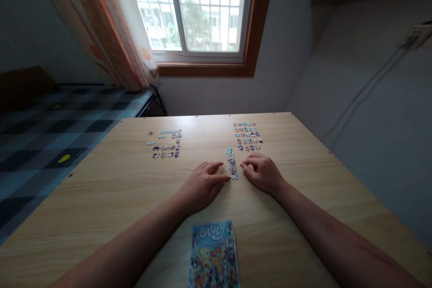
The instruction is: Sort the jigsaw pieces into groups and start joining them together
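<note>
A narrow joined strip of jigsaw puzzle pieces (232, 165) lies on the wooden table between my two hands. My left hand (205, 184) rests to its left with fingers stretched out, and a fingertip reaches the strip's lower end. To the right of the strip, my right hand (261, 172) is curled, with thumb and forefinger close together; whether a small piece is between them cannot be made out. Nearer to me lies a picture sheet (215, 254) printed with "Bluey" and many cartoon figures.
Loose puzzle pieces in rows (248, 135) lie at the far right of the table (135, 207). Another group of pieces (168, 147) is spread at the far left. Beyond are a window (209, 9), a curtain (111, 31) and a checked bed (67, 135).
</note>
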The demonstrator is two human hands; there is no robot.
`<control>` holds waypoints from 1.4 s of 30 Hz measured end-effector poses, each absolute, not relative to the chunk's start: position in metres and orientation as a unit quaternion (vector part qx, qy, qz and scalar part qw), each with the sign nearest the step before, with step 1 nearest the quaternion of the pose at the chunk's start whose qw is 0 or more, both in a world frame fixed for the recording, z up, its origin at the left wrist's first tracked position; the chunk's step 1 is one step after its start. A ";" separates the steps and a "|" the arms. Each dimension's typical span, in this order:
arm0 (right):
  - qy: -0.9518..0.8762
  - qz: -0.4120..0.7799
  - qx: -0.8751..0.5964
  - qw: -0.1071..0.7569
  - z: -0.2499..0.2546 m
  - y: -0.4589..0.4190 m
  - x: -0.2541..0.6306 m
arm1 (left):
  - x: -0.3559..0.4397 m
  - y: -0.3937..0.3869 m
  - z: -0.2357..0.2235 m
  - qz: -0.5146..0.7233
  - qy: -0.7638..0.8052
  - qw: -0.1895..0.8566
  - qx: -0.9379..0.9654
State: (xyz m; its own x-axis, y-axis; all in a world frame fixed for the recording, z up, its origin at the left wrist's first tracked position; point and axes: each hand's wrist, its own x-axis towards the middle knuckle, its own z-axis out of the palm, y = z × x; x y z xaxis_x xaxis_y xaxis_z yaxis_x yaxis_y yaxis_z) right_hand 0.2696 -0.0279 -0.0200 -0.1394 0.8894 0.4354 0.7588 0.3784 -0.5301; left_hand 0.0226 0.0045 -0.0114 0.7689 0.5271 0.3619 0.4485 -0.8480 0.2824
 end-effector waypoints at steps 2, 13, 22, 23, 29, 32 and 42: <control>-0.753 0.087 -0.550 0.352 -0.020 -0.028 0.271 | 0.024 0.004 -0.012 0.218 0.261 0.089 0.936; -0.766 0.049 -0.555 0.320 -0.021 -0.028 0.278 | 0.033 0.004 -0.012 0.222 0.252 0.127 0.933; -0.756 0.024 -0.594 0.276 -0.020 -0.029 0.275 | 0.032 0.005 -0.006 0.243 0.296 0.116 0.916; -0.752 0.016 -0.599 0.274 -0.020 -0.029 0.275 | 0.031 0.005 -0.006 0.247 0.308 0.110 0.912; -0.730 -0.012 -0.637 0.247 -0.022 -0.028 0.275 | 0.030 0.007 -0.009 0.265 0.353 0.102 0.892; -0.705 -0.023 -0.676 0.212 -0.022 -0.026 0.271 | 0.030 0.007 -0.008 0.267 0.365 0.102 0.886; -0.666 0.007 -0.714 0.215 -0.022 -0.019 0.264 | 0.027 0.009 -0.004 0.231 0.410 0.109 0.875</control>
